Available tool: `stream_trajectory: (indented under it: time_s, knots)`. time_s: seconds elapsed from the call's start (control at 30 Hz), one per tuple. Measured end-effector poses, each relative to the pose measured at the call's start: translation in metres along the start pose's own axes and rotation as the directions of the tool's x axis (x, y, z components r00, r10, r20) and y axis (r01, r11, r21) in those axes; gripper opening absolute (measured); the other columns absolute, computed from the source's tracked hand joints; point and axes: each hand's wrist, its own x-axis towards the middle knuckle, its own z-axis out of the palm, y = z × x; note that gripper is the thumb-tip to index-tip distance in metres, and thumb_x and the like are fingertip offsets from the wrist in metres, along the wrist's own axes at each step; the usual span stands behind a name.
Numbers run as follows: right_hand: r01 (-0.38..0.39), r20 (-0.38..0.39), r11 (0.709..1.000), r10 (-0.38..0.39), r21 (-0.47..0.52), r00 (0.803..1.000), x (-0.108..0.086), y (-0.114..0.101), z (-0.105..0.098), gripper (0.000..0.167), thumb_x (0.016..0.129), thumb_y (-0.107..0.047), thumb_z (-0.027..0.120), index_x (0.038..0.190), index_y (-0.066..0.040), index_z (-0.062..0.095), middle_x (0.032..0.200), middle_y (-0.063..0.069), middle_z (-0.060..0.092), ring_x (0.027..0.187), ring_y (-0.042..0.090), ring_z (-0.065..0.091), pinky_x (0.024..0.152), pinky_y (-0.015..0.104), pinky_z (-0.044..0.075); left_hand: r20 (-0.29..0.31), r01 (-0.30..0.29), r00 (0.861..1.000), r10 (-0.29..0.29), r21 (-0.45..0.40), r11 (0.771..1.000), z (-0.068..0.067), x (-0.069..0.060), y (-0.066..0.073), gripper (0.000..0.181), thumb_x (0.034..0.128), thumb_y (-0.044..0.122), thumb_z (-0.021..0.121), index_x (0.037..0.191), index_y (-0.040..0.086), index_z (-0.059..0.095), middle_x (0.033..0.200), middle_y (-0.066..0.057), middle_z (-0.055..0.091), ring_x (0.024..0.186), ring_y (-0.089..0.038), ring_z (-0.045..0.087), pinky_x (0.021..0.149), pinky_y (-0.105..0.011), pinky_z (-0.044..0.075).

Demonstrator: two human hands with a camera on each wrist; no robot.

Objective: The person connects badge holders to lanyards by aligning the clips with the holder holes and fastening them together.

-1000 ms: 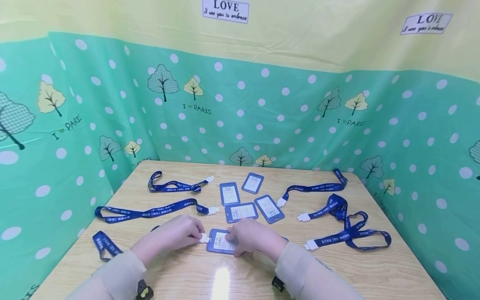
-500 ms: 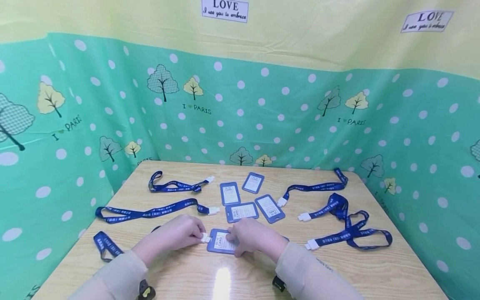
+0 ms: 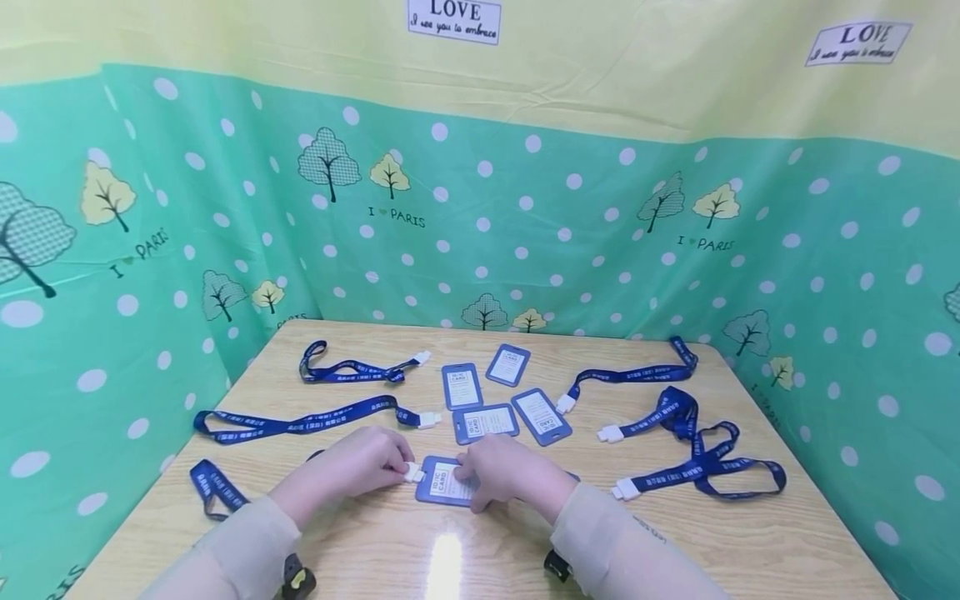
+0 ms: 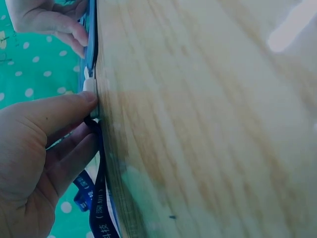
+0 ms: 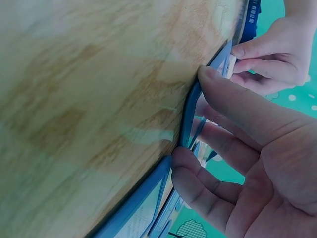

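My left hand (image 3: pixel 367 461) pinches the white plastic clip (image 3: pixel 413 472) of a blue lanyard between thumb and fingers. Below those fingers, the lanyard's printed strap (image 4: pixel 101 213) hangs in the left wrist view. The clip meets the slotted end of a blue ID card holder (image 3: pixel 437 483); whether it passes through the slot I cannot tell. My right hand (image 3: pixel 504 472) grips that holder by its long edges, thumb on the near edge and fingers across the far side, covering its right part. Another card holder (image 5: pixel 131 213) lies beside the right fingers, mostly hidden by the forearm in the head view.
Behind the hands lie several card holders (image 3: pixel 486 423) grouped on the wooden table (image 3: pixel 390 550). More blue lanyards with white clips lie left (image 3: pixel 300 423) and right (image 3: pixel 701 471). A patterned green and yellow curtain (image 3: pixel 480 208) stands around the back and sides.
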Motion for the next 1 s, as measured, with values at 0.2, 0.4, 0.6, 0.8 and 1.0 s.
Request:
stream_trajectory:
  time_s: [0.2,0.4,0.6,0.8,1.0]
  knots:
    - [-0.011,0.006,1.000,0.011,0.004,1.000,-0.0015,-0.0019,-0.0015,0.054,0.076,-0.030,0.090,0.127,-0.031,0.072,0.140,-0.013,0.060,0.135,0.020,0.052,0.110,0.037,0.044,0.007,0.018,1.000,-0.018,-0.010,1.000,-0.0009,0.0010,0.0003,0.011,0.0874,0.018,0.081,0.091,0.027,0.082,0.106,0.012,0.071,0.099,-0.009,0.067,0.085,-0.028,0.058]
    - [-0.020,0.005,1.000,0.020,-0.005,1.000,-0.0023,-0.0019,-0.0024,0.054,0.077,-0.030,0.090,0.127,-0.033,0.071,0.140,-0.013,0.060,0.135,0.020,0.052,0.108,0.036,0.046,-0.002,0.010,1.000,-0.010,-0.004,1.000,-0.0005,0.0020,-0.0004,0.009,0.0877,0.018,0.081,0.093,0.025,0.082,0.106,0.011,0.071,0.100,-0.010,0.067,0.086,-0.029,0.058]
    - [-0.016,0.000,1.000,0.016,-0.018,1.000,-0.0022,-0.0026,-0.0025,0.053,0.077,-0.030,0.090,0.127,-0.032,0.072,0.140,-0.013,0.061,0.134,0.020,0.053,0.108,0.035,0.046,-0.008,0.011,1.000,-0.011,0.001,1.000,0.0002,0.0019,0.0000,0.009,0.0878,0.018,0.081,0.094,0.024,0.082,0.106,0.011,0.071,0.100,-0.010,0.067,0.087,-0.030,0.058]
    - [-0.004,0.003,1.000,0.004,-0.025,1.000,-0.0013,-0.0033,-0.0014,0.054,0.077,-0.030,0.090,0.128,-0.031,0.072,0.139,-0.012,0.061,0.134,0.020,0.053,0.109,0.035,0.045,-0.001,0.023,1.000,-0.023,-0.006,1.000,0.0003,0.0024,0.0024,0.009,0.0872,0.017,0.081,0.092,0.025,0.083,0.105,0.010,0.071,0.098,-0.009,0.067,0.084,-0.027,0.058]
    - [-0.009,0.001,1.000,0.009,-0.023,1.000,-0.0011,-0.0039,-0.0013,0.054,0.077,-0.030,0.090,0.128,-0.031,0.072,0.139,-0.012,0.061,0.134,0.020,0.053,0.108,0.035,0.046,0.000,0.028,1.000,-0.028,0.002,1.000,-0.0006,0.0018,0.0048,0.008,0.0874,0.017,0.081,0.092,0.023,0.083,0.104,0.010,0.071,0.098,-0.010,0.067,0.084,-0.028,0.058]
